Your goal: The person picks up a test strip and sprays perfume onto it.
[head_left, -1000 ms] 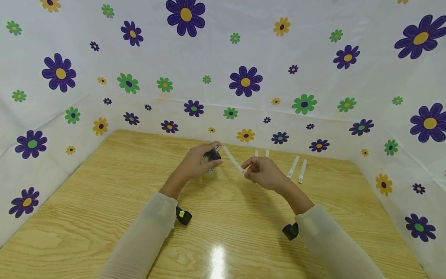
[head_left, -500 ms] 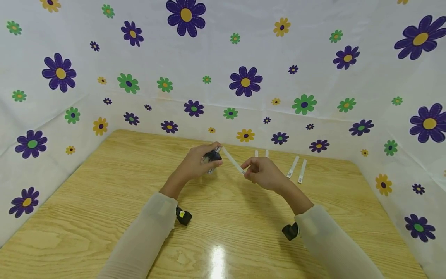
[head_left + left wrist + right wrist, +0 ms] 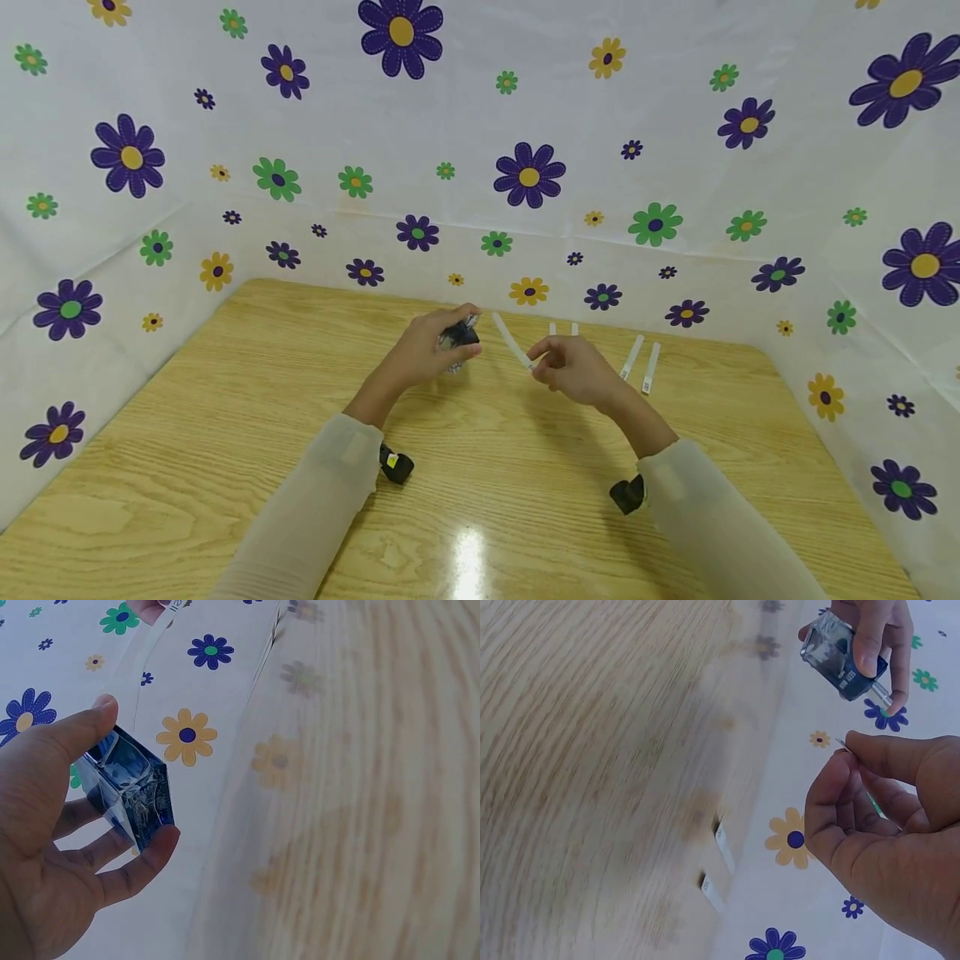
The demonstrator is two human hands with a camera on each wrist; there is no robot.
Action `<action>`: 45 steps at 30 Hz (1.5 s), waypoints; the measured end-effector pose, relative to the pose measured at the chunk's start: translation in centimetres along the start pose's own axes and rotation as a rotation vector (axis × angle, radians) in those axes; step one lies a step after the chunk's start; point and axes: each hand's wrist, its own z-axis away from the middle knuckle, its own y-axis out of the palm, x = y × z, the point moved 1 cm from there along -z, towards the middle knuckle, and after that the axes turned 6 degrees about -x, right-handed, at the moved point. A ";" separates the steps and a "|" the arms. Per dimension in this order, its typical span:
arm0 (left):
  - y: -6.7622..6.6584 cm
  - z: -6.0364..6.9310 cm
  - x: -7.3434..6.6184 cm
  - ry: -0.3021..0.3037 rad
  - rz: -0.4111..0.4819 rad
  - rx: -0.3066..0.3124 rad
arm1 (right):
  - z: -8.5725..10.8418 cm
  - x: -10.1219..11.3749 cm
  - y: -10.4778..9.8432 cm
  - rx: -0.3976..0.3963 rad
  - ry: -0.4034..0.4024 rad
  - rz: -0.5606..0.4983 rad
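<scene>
My left hand (image 3: 423,348) grips a faceted blue glass perfume bottle (image 3: 460,335), tilted above the table. In the right wrist view the bottle (image 3: 840,656) shows its bare silver spray nozzle (image 3: 880,694), with a fingertip on its end. Across from it, my right hand (image 3: 576,371) pinches one end of a white paper test strip (image 3: 512,340) between thumb and fingers. The strip's free end points up toward the nozzle, a small gap apart. In the left wrist view the strip (image 3: 142,664) passes behind the left thumb, with printed letters near its held end.
More white strips lie on the wooden table (image 3: 300,400): a pair (image 3: 641,363) to the right of the right hand and another pair (image 3: 563,330) behind it, partly hidden. A white flower-printed sheet (image 3: 465,108) closes the back and sides.
The right hand has drawn the strip slightly right, widening the gap to the bottle's nozzle. The left hand with the bottle has barely moved.
</scene>
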 end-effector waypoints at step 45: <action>0.0 -0.1 0.2 0.017 -0.006 0.017 | -5.2 -3.1 1.7 -0.196 0.408 -0.532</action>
